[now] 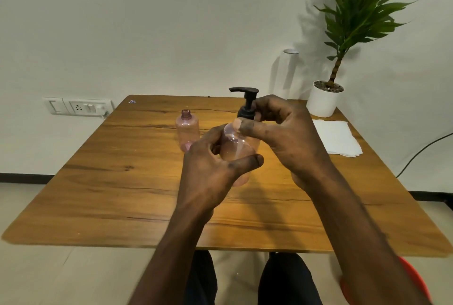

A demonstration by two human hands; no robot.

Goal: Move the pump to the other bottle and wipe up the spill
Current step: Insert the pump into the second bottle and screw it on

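A clear pink bottle (235,147) is held above the middle of the wooden table (127,182), with my left hand (210,169) wrapped around its body. A black pump (246,101) sits in the bottle's neck, spout pointing left. My right hand (282,133) grips the pump's collar with thumb and fingers. A second pink bottle (187,130), open-necked and without a pump, stands upright on the table just left of my hands. No spill is visible to me.
A stack of white paper napkins (337,138) lies at the table's right side. A white pot with a green plant (323,98) stands at the back right corner. A wall socket (78,107) is at the left, a black cable (416,155) at the right.
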